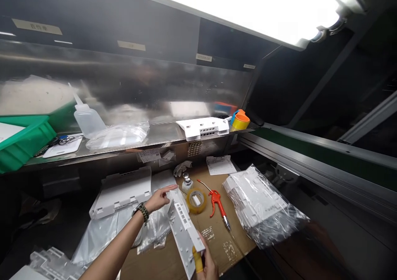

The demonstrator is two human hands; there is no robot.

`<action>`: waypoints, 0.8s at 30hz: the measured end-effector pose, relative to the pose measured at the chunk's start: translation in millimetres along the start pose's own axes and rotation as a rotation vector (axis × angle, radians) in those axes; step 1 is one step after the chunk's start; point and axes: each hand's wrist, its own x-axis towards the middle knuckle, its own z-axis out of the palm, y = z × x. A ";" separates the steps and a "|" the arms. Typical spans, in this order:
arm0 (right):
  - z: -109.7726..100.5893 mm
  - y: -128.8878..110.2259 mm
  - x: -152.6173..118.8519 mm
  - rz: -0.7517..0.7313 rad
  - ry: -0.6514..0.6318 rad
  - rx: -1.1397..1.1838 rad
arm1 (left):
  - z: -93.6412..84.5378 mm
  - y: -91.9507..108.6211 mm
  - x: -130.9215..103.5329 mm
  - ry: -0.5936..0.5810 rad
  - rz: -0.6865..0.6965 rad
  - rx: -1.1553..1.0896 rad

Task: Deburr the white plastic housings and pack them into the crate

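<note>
A white plastic housing panel [182, 226] with slots along its edge is tilted up between my two hands above the cardboard-covered bench. My left hand [159, 199], with a watch and a braided band at its wrist, grips the far end, fingers over the top edge. My right hand [209, 261] is closed around the near end, partly behind the panel. A yellow piece [197, 259] shows at its thumb; whether it is a finger cover or a handle I cannot tell. Just beyond the panel lies a roll of clear tape [196, 200], and right of it a red air blow gun [218, 203].
Bagged white panels [259, 195] lie at right; another white panel [124, 191] rests at left on plastic bags. Behind are a small bottle [187, 183] and gloves [182, 168]. The metal shelf holds a squeeze bottle [88, 118], a panel [204, 128] and a green bin [27, 139].
</note>
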 end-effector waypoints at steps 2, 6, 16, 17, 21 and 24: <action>-4.4 -2.6 1.9 -0.018 -0.035 -0.054 | 0.3 8.1 -6.4 0.070 0.024 0.029; -8.7 -19.8 10.1 -0.099 -0.099 -0.083 | 13.6 29.6 -28.4 0.195 0.057 0.184; -110.7 -69.9 54.8 0.422 0.028 0.309 | 68.3 93.9 -95.5 0.038 0.116 0.232; -122.8 -73.5 55.9 0.416 0.020 0.293 | 74.7 105.4 -100.1 0.003 0.120 0.150; -146.6 -90.4 53.1 0.174 0.104 0.099 | 107.2 175.1 -102.6 -0.050 0.099 -0.161; -152.0 -102.8 50.3 -0.021 0.235 -0.053 | 136.3 232.7 -97.7 -0.102 0.244 -0.327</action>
